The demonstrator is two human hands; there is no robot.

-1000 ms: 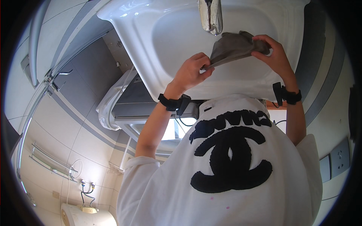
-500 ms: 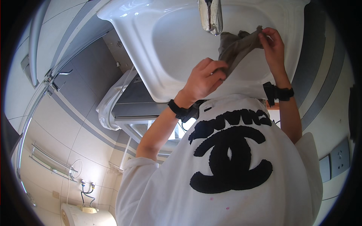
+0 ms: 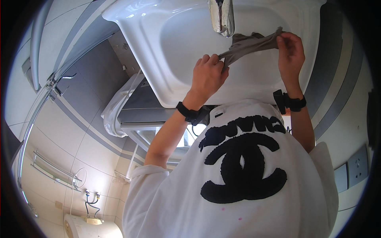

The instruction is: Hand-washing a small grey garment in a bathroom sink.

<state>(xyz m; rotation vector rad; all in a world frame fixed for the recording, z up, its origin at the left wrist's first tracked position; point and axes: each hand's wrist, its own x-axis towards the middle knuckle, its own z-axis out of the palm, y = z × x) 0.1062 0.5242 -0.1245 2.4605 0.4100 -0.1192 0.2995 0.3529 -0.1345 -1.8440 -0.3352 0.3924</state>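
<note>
A grey-brown cloth (image 3: 252, 45) is stretched between my two hands above the white sink (image 3: 174, 43). My left hand (image 3: 208, 76) is closed on the cloth's left end, with the knuckles toward the faucet side. At the other end, my right hand (image 3: 291, 49) pinches the cloth's corner between thumb and fingers. The middle of the cloth is creased, and a darker fold hangs behind it. Just beyond the cloth, the metal faucet (image 3: 222, 20) reaches over the basin. A black strap is around each wrist.
Left of the sink stands a dark-topped cabinet (image 3: 139, 99) with a white plastic bag (image 3: 115, 115) at its side. A metal rail (image 3: 29, 131) runs along the left wall. A wall socket (image 3: 358, 166) is at the right. A white water heater (image 3: 91, 228) shows at lower left.
My left hand has moved up and left and closed on the cloth's end. My right hand has shifted slightly right. The cloth is now pulled wider and more level.
</note>
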